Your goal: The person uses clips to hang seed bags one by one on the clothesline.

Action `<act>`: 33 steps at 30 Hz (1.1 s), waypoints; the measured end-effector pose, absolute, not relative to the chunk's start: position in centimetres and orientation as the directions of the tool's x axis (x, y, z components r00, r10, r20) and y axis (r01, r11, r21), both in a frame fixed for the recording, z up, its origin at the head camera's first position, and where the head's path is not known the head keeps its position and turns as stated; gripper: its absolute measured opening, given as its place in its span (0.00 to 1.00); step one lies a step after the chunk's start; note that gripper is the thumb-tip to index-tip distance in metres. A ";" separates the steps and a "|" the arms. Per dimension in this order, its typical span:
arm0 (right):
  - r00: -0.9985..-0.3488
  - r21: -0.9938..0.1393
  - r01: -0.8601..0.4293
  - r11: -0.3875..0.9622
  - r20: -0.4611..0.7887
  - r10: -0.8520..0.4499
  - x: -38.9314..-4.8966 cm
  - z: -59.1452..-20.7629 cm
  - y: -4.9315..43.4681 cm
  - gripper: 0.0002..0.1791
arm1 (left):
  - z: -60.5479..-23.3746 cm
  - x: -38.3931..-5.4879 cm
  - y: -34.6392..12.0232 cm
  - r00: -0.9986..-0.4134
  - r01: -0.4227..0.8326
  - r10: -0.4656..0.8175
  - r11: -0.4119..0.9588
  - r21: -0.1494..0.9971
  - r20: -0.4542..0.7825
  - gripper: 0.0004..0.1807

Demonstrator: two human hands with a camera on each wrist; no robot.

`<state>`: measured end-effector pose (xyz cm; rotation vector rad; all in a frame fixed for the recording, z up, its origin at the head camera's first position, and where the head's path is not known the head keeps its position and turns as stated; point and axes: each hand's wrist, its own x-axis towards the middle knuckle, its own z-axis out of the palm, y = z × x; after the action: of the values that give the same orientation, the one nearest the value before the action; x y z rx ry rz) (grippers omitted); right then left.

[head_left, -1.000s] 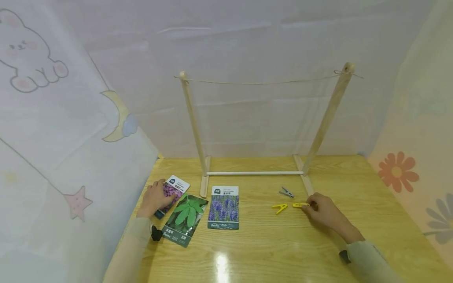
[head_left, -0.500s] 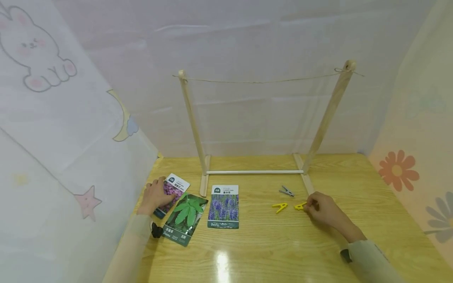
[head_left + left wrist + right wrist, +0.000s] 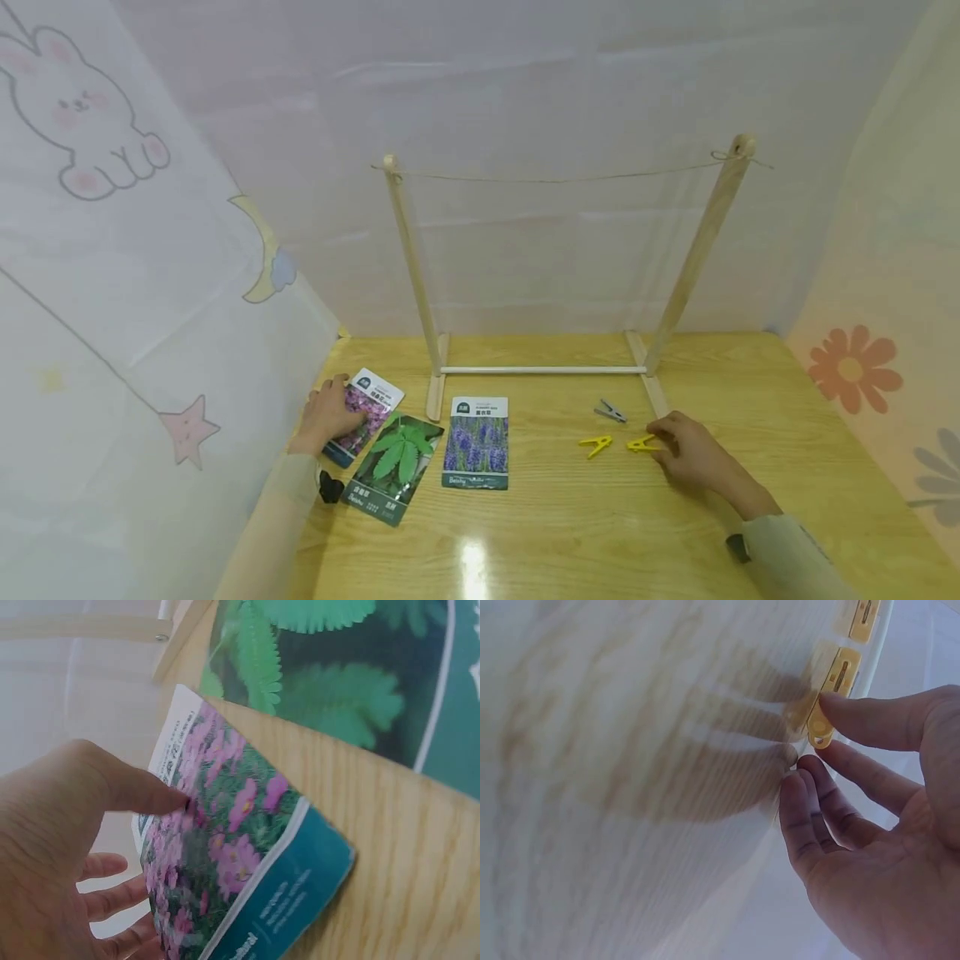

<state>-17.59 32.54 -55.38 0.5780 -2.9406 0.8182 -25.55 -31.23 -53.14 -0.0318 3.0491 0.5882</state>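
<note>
At the table's left, my left hand [image 3: 327,414] holds a seed packet with pink flowers [image 3: 240,802]. Its thumb lies on the printed face and the other fingers are at the packet's left edge. My right hand [image 3: 688,452] pinches the tail of a yellow clothespin [image 3: 642,444] between thumb and index finger, low over the tabletop. Just left of that lies a second yellow clothespin [image 3: 596,445], with a grey clothespin [image 3: 611,411] behind them. A green-leaf seed packet [image 3: 395,468] lies slanted beside the left hand; a purple-flower seed packet [image 3: 476,442] lies straight to its right.
A wooden stand [image 3: 702,250] with two posts rises at the back of the table [image 3: 555,533]. A thin string [image 3: 551,181] sags between the post tops, and a white rod [image 3: 543,370] joins the feet. Printed sheets enclose the table's back and sides.
The yellow clothespin in my right fingers has turned and shifted slightly right, away from the other yellow one. My left hand stays at the pink-flower packet.
</note>
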 end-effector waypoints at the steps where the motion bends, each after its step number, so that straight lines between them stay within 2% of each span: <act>1: -0.929 -0.488 -0.365 0.793 0.129 -0.348 -17.6 -55.4 32.6 0.19 | -53.2 -25.6 -31.3 -0.999 -0.023 -0.011 0.925 0.379 -0.033 0.47; 11: -0.923 -0.468 -0.376 0.800 0.118 -0.365 -17.5 -55.3 32.8 0.16 | -53.2 -25.7 -31.9 -0.999 -0.020 0.002 0.890 0.456 -0.049 0.43; 19: -0.938 -0.541 -0.324 0.776 0.079 -0.337 -17.0 -54.8 32.7 0.15 | -53.1 -25.9 -32.7 -0.997 -0.013 0.030 0.834 0.552 -0.068 0.42; 23: -0.939 -0.579 -0.312 0.753 0.067 -0.337 -17.0 -54.7 32.7 0.13 | -52.7 -25.7 -33.2 -0.994 -0.048 0.022 0.783 0.620 -0.104 0.37; 27: -0.939 -0.621 -0.304 0.722 0.067 -0.337 -16.9 -54.5 32.7 0.11 | -52.4 -25.6 -33.7 -0.994 -0.055 0.022 0.765 0.642 -0.111 0.30; 33: -0.941 -0.645 -0.300 0.703 0.079 -0.329 -17.2 -54.0 32.7 0.11 | -51.7 -25.7 -34.2 -0.996 -0.038 0.025 0.746 0.665 -0.085 0.28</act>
<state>-17.16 32.73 -54.02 0.5433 -2.9372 1.1007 -25.75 -34.16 -51.75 -0.0101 2.8519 1.0897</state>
